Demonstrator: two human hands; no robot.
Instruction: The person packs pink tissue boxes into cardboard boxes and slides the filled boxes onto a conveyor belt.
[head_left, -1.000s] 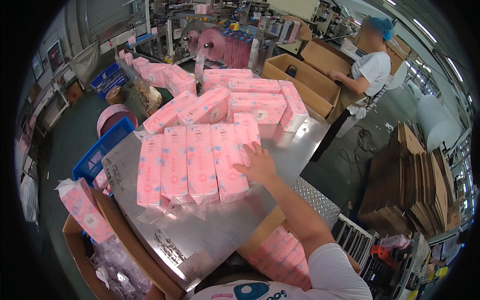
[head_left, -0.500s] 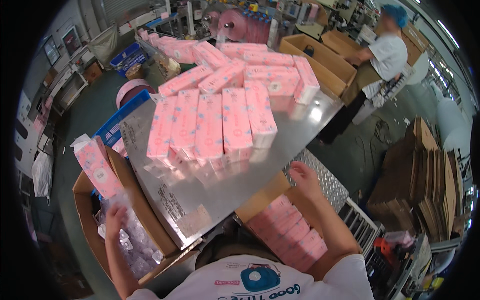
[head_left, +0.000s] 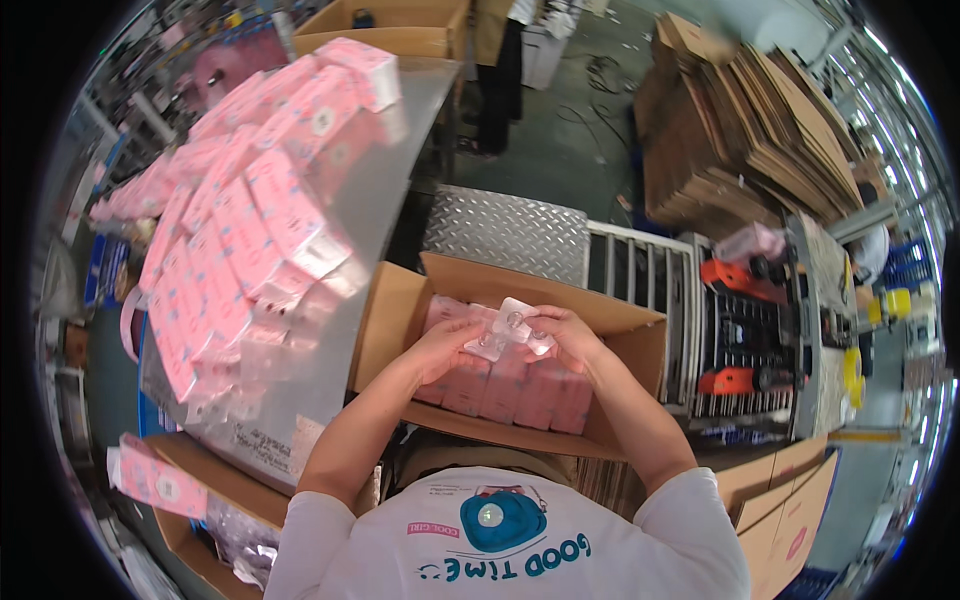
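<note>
Left hand and right hand have come together above the box, each pinching clear plastic pieces, likely lightly because they're small and thin.

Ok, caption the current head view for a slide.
Left hand and right hand hold clear pieces above a carton of pink packs.

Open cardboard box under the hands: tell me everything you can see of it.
The box is plain brown cardboard, long and open-topped, with a flap spread out on its left. It sits upright beside the metal table, with pink packs lined up inside. The left hand and right hand hold small clear pieces over it; whether the forearms touch its rim is unclear.
</note>
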